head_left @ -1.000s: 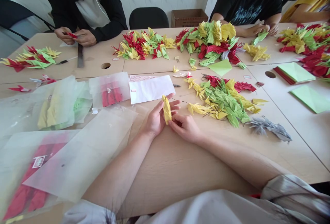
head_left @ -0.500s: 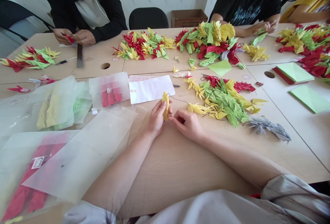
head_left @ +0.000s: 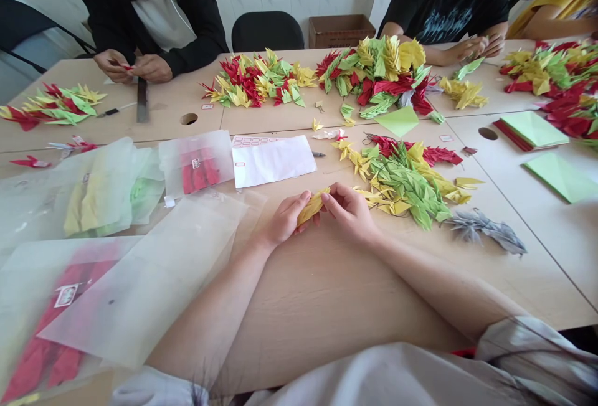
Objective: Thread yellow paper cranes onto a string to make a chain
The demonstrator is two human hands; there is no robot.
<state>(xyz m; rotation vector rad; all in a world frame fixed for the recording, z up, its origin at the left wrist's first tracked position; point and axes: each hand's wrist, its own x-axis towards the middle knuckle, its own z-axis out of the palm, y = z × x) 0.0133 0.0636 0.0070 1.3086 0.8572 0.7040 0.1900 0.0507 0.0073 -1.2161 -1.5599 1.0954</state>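
Note:
A yellow folded-paper bundle (head_left: 310, 207) lies slantwise between my hands. My left hand (head_left: 286, 219) is wrapped round its lower left end. The fingertips of my right hand (head_left: 349, 212) pinch its upper right end. Just beyond my right hand, strung yellow pieces (head_left: 395, 206) and a cluster of green folded pieces (head_left: 411, 182) rest on the table, with a red string of pieces (head_left: 434, 154) behind. A white sheet (head_left: 275, 162) lies beyond my left hand, a pen (head_left: 318, 154) at its edge.
Translucent bags (head_left: 154, 275) with red, yellow and green pieces cover the left. A grey bundle (head_left: 488, 231) and green paper squares (head_left: 563, 175) lie right. Colourful piles (head_left: 256, 81) stand farther back. Across the table, a person's hands (head_left: 135, 68) and another person's hands (head_left: 481, 48) hold small pieces.
The yellow bundle has tilted from upright to slantwise. My right hand has moved up from its lower end to its upper right end. The dark thread between the hands no longer shows.

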